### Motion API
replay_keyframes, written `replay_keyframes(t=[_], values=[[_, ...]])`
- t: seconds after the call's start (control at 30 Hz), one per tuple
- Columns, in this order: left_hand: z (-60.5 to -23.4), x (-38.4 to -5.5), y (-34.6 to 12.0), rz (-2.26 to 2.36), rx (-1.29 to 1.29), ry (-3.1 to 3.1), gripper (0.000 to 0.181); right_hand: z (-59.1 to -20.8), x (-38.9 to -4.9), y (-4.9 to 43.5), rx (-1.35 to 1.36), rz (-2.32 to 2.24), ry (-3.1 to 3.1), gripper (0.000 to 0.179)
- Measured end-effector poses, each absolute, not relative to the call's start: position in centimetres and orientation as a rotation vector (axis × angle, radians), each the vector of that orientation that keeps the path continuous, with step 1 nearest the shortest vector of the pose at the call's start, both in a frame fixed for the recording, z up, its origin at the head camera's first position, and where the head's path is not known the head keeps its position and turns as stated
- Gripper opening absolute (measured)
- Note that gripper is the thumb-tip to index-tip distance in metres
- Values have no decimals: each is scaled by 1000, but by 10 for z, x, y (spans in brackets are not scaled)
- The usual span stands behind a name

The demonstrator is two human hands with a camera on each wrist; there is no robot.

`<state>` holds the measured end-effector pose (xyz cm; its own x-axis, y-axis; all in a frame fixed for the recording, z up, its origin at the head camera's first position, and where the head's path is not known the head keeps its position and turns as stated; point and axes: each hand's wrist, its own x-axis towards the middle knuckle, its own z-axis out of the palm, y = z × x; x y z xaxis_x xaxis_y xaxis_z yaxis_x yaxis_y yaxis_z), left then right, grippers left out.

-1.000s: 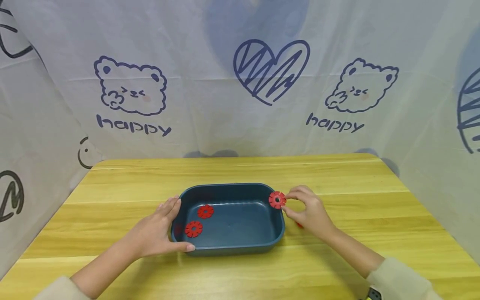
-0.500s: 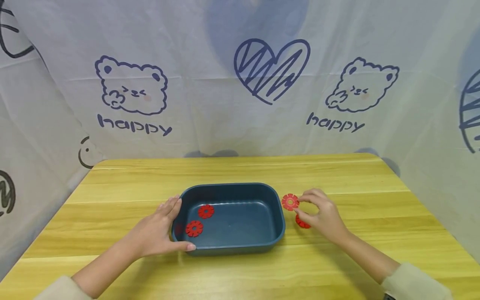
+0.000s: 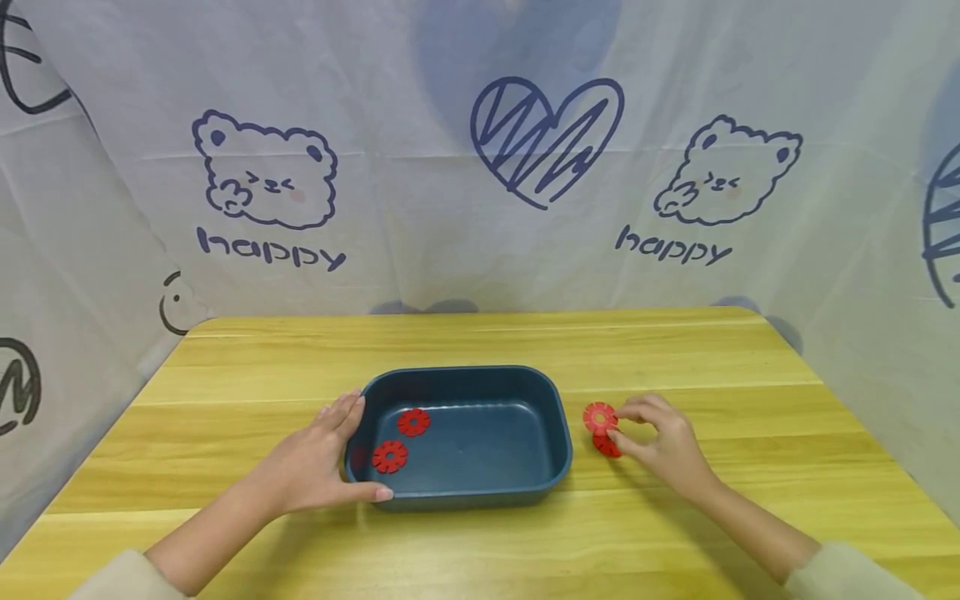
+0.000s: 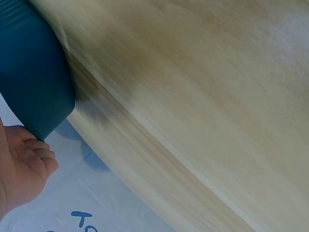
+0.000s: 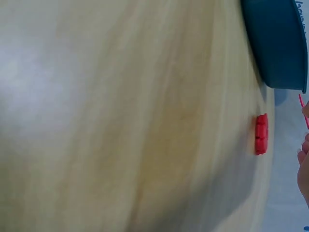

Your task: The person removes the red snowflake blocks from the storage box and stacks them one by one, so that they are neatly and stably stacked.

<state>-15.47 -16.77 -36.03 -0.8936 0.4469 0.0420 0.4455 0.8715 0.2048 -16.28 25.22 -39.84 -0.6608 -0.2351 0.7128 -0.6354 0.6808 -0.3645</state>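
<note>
My left hand (image 3: 318,462) holds the left end of a dark blue plastic basin (image 3: 457,502), thumb along the front rim and fingers at the left side. In the left wrist view the fingers (image 4: 36,152) curl at the basin's corner. Inside, on the left, lie two red notched building discs, one (image 3: 413,422) behind the other (image 3: 389,457). To the right of the basin, my right hand (image 3: 667,450) pinches a lighter red notched disc (image 3: 599,417) between thumb and fingers. It overlaps a small stack of red discs (image 5: 261,134) on the table, partly hidden in the head view.
The wood-grain table (image 3: 480,554) extends around the basin. A white cloth (image 3: 420,233) with bear and heart drawings hangs behind the table and at both sides.
The right hand has moved right and down with its pinched disc, from the basin's right rim to over the red stack. The left hand and basin stay in place.
</note>
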Motion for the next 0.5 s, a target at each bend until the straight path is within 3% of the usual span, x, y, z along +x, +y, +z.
replay_keyframes(t=[0.5], values=[[-360, -155, -167, 337, 716, 3020, 115, -415, -153, 261, 518, 867, -2391, 19]])
